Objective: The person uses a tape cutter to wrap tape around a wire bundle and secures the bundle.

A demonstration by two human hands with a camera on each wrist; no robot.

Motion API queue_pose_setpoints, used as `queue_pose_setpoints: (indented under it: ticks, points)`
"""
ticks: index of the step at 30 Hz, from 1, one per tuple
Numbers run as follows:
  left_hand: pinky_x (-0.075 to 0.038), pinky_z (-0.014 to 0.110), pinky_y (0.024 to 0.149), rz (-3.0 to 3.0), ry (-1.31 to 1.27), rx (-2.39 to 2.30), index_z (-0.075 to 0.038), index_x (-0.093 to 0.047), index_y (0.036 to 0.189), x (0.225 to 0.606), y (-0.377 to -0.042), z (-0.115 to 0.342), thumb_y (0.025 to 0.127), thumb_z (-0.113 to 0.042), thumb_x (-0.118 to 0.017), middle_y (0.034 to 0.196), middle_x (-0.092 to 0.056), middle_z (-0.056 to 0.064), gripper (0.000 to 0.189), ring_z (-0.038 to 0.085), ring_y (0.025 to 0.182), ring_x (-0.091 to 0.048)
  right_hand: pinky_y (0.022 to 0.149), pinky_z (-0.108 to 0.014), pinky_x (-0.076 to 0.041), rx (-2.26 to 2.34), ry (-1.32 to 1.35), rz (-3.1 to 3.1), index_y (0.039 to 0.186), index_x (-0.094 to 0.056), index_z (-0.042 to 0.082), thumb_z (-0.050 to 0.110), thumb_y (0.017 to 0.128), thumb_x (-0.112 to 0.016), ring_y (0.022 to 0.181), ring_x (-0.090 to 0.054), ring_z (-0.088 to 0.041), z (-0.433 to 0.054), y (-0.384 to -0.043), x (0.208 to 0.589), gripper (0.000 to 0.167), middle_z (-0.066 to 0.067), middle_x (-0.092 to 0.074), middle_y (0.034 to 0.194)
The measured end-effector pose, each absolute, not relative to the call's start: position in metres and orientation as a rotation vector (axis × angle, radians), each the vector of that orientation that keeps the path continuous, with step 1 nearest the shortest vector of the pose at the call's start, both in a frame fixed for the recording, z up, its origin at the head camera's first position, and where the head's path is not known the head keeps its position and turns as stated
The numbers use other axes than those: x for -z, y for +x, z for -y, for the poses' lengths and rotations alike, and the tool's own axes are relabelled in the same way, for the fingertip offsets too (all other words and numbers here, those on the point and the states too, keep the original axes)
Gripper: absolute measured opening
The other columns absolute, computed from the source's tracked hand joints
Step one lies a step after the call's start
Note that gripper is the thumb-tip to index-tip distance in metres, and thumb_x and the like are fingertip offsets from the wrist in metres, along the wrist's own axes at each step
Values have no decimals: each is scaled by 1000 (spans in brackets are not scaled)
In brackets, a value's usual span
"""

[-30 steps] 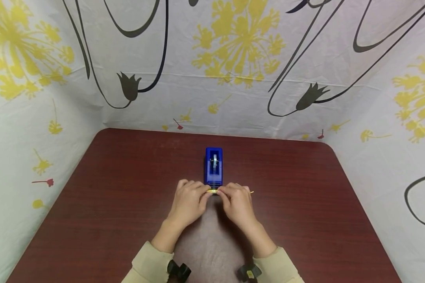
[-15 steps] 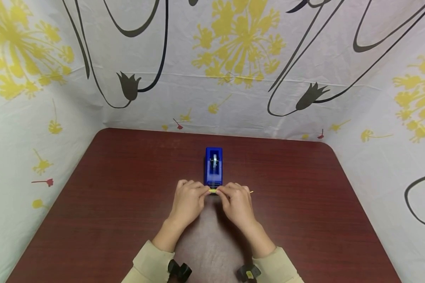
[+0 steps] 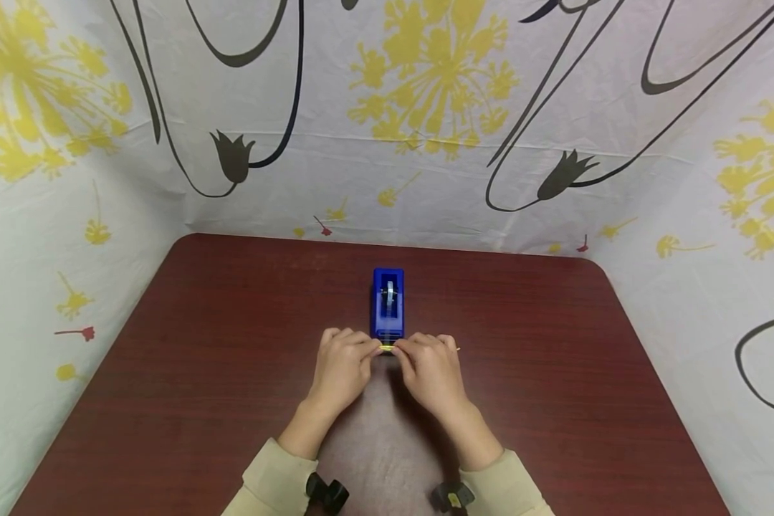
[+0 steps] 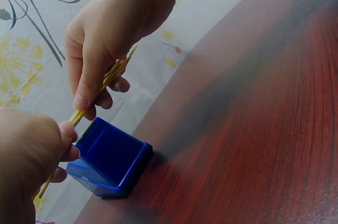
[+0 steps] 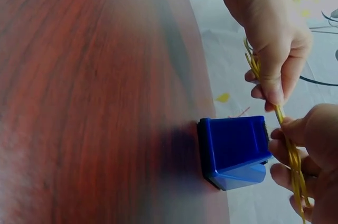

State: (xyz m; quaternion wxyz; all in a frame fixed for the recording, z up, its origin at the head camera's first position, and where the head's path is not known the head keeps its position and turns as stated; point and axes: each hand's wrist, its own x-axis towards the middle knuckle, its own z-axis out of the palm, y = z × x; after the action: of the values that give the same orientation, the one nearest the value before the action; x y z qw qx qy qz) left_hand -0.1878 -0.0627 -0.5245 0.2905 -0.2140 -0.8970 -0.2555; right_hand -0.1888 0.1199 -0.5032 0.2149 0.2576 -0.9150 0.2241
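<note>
Between my two hands runs a bundle of thin yellow wire (image 5: 293, 160), stretched sideways at the front end of a blue tape dispenser (image 3: 388, 308). My left hand (image 3: 342, 365) pinches the bundle's left part between thumb and fingers. Just beside it, my right hand (image 3: 432, 369) pinches the same bundle, and a thin yellow tip pokes out on its right. The right wrist view shows several loose strands trailing past my right hand's fingers. In the left wrist view the dispenser's toothed cutting edge (image 4: 86, 131) lies close behind the fingertips.
The dispenser holds a roll of clear tape (image 3: 390, 292) and stands on a dark red-brown table (image 3: 264, 287). A white cloth (image 3: 322, 107) with yellow and grey flower prints surrounds the table's back and sides. Black wrist cameras sit by both sleeves.
</note>
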Motion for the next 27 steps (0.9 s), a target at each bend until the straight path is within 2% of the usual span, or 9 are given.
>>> queue_pose_setpoints:
  ticks: [6,12,20,27]
  points:
    - [-44,38,74,2344,-585,662,-14,-82,88,528,-189,64,81,-11,-83,82,-74,-4,8,16,71,-63,68,-38,-45,-672,824,2570,87,-76,12,11,93,-73,71,-67,-17,-122,-194,502,7,1,-70,80]
    - [-43,38,74,2314,-591,654,-14,-82,89,528,-190,65,80,-10,-83,82,-74,-4,10,16,71,-62,63,-39,-49,-721,836,2596,88,-76,11,11,96,-69,72,-68,-19,-123,-196,502,10,0,-71,82]
    - [-44,38,74,2351,-597,624,-15,-82,88,526,-189,63,80,-10,-84,82,-74,-5,10,16,71,-63,61,-33,-41,-744,790,2611,86,-78,12,10,91,-75,66,-64,-13,-123,-197,503,7,3,-68,77]
    - [-43,40,77,2433,-624,559,-11,-80,89,520,-188,63,84,-14,-82,83,-74,-1,6,18,71,-64,61,-33,-40,-691,810,2569,86,-79,12,9,89,-76,63,-62,-12,-123,-198,504,5,3,-67,75]
